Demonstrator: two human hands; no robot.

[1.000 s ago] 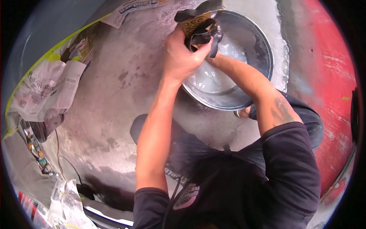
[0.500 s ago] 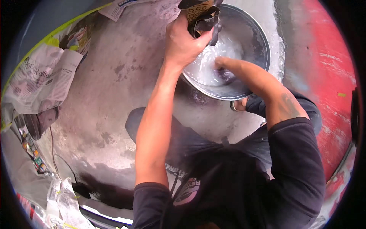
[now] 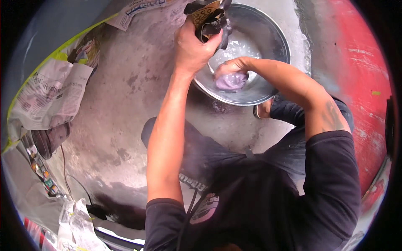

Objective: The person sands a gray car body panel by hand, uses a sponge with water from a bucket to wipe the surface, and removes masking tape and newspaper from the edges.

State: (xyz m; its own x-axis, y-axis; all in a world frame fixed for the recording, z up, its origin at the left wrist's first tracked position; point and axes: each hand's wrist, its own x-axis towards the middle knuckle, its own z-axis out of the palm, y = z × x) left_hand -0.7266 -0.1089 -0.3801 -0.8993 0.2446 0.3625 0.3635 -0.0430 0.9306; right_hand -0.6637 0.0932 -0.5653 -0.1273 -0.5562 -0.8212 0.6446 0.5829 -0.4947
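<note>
My left hand (image 3: 193, 48) grips a dark, folded piece with a tan printed patch (image 3: 207, 14), held up over the left rim of a round metal basin (image 3: 274, 35). I cannot make out exactly what this piece is. Cloudy, sudsy water (image 3: 245, 48) lies in the basin. Inside it, my right hand (image 3: 231, 65) is closed round a wet, bunched purple cloth (image 3: 232, 82). The cloth is at the basin's near left side, just below the dark piece. Some of my right fingers are hidden by the hand itself.
A stained concrete floor (image 3: 121, 96) surrounds the basin. Newspaper edged with yellow-green tape (image 3: 54, 92) covers something at the left, with a dark shoe-like object (image 3: 49, 139) below it. A red panel (image 3: 360, 83) runs along the right. My bent legs (image 3: 209, 144) are near the basin.
My right hand has moved left and toward me inside the basin, bringing the purple cloth into plain sight. My left hand still holds the dark piece. The view has shifted slightly.
</note>
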